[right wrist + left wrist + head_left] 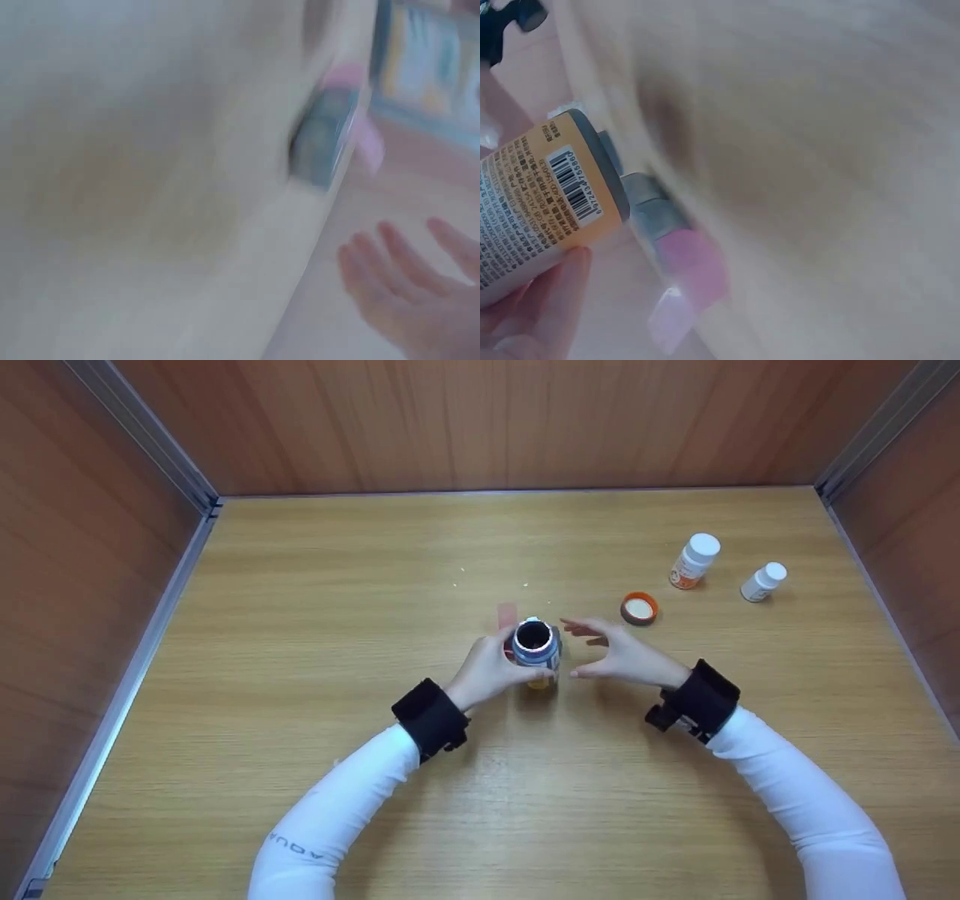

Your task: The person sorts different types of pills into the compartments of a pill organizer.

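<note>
In the head view my left hand [487, 667] grips an uncapped bottle [535, 654] with a dark open mouth, thumb across its near side. In the left wrist view the bottle [555, 195] shows an orange label with a barcode and a dark base edge. To its right, my right hand [619, 652] is spread, fingers and thumb apart, holding nothing and not touching the bottle. The right wrist view shows that hand [412, 292] blurred. A cap [639, 608] with an orange rim and white inside lies upturned beyond the right hand.
Two white capped bottles, a larger one [695, 561] and a smaller one [763, 582], stand at the back right. A pink strip [507, 613] lies behind the held bottle, near a grey-blue object [656, 206] of unclear kind. Tiny white bits dot the table. Wooden panels [480, 427] wall it in.
</note>
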A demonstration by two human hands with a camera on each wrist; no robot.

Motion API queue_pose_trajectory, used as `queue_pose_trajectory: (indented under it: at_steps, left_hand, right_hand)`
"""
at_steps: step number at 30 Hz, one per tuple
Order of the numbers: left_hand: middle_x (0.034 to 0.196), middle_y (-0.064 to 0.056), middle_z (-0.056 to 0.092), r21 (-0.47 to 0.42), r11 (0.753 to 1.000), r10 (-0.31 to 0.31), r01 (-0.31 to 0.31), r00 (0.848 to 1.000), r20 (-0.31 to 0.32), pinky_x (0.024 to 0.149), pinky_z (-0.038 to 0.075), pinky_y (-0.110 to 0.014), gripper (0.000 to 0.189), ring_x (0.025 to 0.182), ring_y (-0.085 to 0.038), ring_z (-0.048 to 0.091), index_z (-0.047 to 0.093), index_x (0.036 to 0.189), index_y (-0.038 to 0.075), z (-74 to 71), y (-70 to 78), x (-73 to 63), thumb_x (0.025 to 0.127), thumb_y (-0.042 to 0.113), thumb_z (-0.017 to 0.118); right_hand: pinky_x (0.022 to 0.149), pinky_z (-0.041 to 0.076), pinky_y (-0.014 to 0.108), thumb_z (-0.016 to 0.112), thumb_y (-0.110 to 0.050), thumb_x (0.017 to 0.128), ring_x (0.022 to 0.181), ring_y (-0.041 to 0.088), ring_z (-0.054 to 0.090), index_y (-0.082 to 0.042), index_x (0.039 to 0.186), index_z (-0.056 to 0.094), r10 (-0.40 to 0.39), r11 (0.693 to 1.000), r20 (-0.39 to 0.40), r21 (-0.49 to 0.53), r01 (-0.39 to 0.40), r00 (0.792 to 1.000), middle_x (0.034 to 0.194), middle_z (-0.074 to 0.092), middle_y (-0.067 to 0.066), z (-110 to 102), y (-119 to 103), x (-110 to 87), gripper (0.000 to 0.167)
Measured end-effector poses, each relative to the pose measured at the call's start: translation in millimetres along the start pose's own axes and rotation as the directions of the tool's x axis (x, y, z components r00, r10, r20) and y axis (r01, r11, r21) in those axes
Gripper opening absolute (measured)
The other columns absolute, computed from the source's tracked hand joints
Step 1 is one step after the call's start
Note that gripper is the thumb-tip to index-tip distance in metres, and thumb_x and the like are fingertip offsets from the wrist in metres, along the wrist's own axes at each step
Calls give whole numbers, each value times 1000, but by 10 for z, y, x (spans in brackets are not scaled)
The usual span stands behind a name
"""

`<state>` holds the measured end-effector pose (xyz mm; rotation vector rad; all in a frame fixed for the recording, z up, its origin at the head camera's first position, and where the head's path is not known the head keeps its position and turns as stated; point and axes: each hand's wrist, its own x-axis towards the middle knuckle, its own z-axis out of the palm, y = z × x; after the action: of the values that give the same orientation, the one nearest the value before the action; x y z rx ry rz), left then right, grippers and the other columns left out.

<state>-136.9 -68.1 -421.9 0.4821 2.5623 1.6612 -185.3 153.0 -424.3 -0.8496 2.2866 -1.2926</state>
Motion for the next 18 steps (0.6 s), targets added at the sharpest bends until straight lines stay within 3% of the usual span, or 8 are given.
queue_pose_trajectory:
  at_steps: [4, 10, 13, 18]
  left_hand:
    - [106, -11, 61, -30, 999, 16, -17, 1000, -17, 74, 48, -20, 62, 90, -16, 59, 52, 116, 0, -26, 103, 49, 64, 21, 78]
    - [108, -10, 59, -71, 997, 25, -26, 999, -23, 76, 47, -20, 61, 92, -16, 58, 51, 118, 1, -48, 206, 125, 66, 20, 77]
    - [109, -9, 58, -79, 997, 14, -16, 1000, -23, 77, 47, -20, 62, 94, -16, 57, 50, 119, 2, -62, 225, 154, 66, 20, 77]
    - [112, -8, 56, -84, 996, 12, -11, 1000, 10, 79, 47, -21, 64, 97, -15, 56, 49, 121, 4, -94, 212, 192, 66, 21, 77]
  right_hand:
    - [99, 30, 46, 73, -13, 71, 120, 29, 38, 0, 132, 35, -95, 993, -39, 61, 97, 995, 134, 39, 16, 164, -115, 26, 74]
    - [97, 35, 37, 71, 0, 71, 114, 26, 44, 6, 126, 40, -142, 979, -200, 118, 168, 969, 125, 47, 19, 257, -185, 107, 63]
    - [97, 36, 33, 71, 2, 70, 113, 24, 46, 7, 124, 41, -135, 974, -240, 145, 173, 961, 123, 49, 20, 264, -232, 126, 62]
    - [98, 34, 37, 67, 6, 72, 115, 30, 44, 12, 123, 39, -108, 981, -244, 128, 142, 964, 123, 47, 25, 247, -448, 79, 59]
